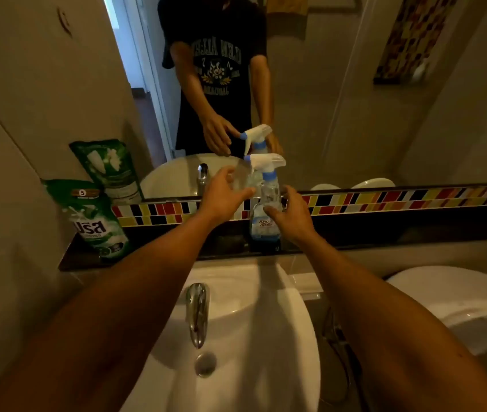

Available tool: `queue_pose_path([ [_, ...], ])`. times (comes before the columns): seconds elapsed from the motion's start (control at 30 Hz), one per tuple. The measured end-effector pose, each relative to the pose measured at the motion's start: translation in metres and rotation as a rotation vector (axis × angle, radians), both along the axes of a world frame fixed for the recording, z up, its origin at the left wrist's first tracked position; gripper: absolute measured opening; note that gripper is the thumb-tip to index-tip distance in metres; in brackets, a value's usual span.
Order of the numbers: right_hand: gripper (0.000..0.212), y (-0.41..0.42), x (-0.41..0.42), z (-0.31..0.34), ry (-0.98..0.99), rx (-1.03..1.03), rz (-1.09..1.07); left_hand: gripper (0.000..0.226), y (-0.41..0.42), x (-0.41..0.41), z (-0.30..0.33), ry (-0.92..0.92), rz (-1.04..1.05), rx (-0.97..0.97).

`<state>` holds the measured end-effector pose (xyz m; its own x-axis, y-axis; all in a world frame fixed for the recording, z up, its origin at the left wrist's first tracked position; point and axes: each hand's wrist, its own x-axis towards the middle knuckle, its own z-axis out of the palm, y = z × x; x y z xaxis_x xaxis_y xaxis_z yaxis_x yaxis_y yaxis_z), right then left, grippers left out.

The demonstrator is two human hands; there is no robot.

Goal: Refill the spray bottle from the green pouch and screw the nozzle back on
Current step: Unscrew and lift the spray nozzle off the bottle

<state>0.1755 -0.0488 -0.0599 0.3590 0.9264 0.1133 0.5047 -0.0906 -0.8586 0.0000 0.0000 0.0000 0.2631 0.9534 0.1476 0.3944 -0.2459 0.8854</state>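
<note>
A clear spray bottle [266, 215] with a blue label stands upright on the dark ledge [176, 248] behind the sink, its white and blue trigger nozzle [266, 163] screwed on top. My left hand [224, 194] reaches in from the left with fingers apart, its fingertips close to the bottle's shoulder. Just right of the bottle, my right hand [291, 217] has its fingers spread at the body; whether they touch it is unclear. The green pouch [96, 221] stands at the ledge's left end, leaning on the wall.
A white sink [266, 322] with a chrome tap [197, 313] lies below my arms. A white toilet [456, 301] is at the right. The mirror [325, 99] above a coloured tile strip [384, 200] reflects the person, bottle and pouch.
</note>
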Motion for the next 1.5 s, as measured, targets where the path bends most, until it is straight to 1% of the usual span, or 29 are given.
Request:
queue_pose_path([
  [0.07, 0.066, 0.008, 0.005, 0.002, 0.121, 0.017, 0.029, 0.080, 0.007, 0.012, 0.007, -0.110, -0.002, -0.045],
  [0.13, 0.066, 0.014, 0.008, 0.004, 0.198, 0.004, 0.062, 0.082, 0.013, 0.022, 0.011, -0.169, -0.008, -0.078],
  [0.23, 0.062, 0.023, 0.014, 0.002, 0.223, 0.007, 0.114, 0.080, 0.021, 0.035, 0.014, -0.219, -0.015, -0.090],
  [0.37, 0.049, 0.027, 0.022, 0.000, 0.229, 0.017, 0.185, 0.075, 0.025, 0.045, 0.016, -0.258, -0.018, -0.076],
  [0.5, 0.037, 0.030, 0.027, -0.001, 0.240, 0.022, 0.221, 0.056, 0.028, 0.048, 0.016, -0.287, -0.011, -0.085],
  [0.6, 0.033, 0.032, 0.029, -0.001, 0.250, 0.019, 0.240, 0.044, 0.029, 0.048, 0.017, -0.275, -0.013, -0.060],
  [0.7, 0.033, 0.033, 0.029, -0.001, 0.248, 0.020, 0.247, 0.039, 0.029, 0.047, 0.017, -0.262, 0.012, -0.039],
  [0.8, 0.033, 0.032, 0.027, 0.000, 0.246, 0.026, 0.240, 0.039, 0.029, 0.047, 0.021, -0.276, 0.017, -0.037],
  [1.0, 0.037, 0.028, 0.021, 0.006, 0.223, 0.043, 0.218, 0.028, 0.031, 0.035, 0.038, -0.371, 0.034, 0.000],
  [1.3, 0.036, 0.021, 0.012, 0.020, 0.172, 0.033, 0.219, 0.028, 0.040, -0.007, 0.079, -0.464, 0.153, 0.003],
  [1.43, 0.036, 0.018, 0.010, 0.024, 0.158, 0.040, 0.209, 0.019, 0.047, -0.028, 0.092, -0.538, 0.181, -0.020],
  [1.5, 0.036, 0.016, 0.009, 0.027, 0.145, 0.039, 0.196, 0.019, 0.051, -0.039, 0.095, -0.571, 0.207, -0.030],
])
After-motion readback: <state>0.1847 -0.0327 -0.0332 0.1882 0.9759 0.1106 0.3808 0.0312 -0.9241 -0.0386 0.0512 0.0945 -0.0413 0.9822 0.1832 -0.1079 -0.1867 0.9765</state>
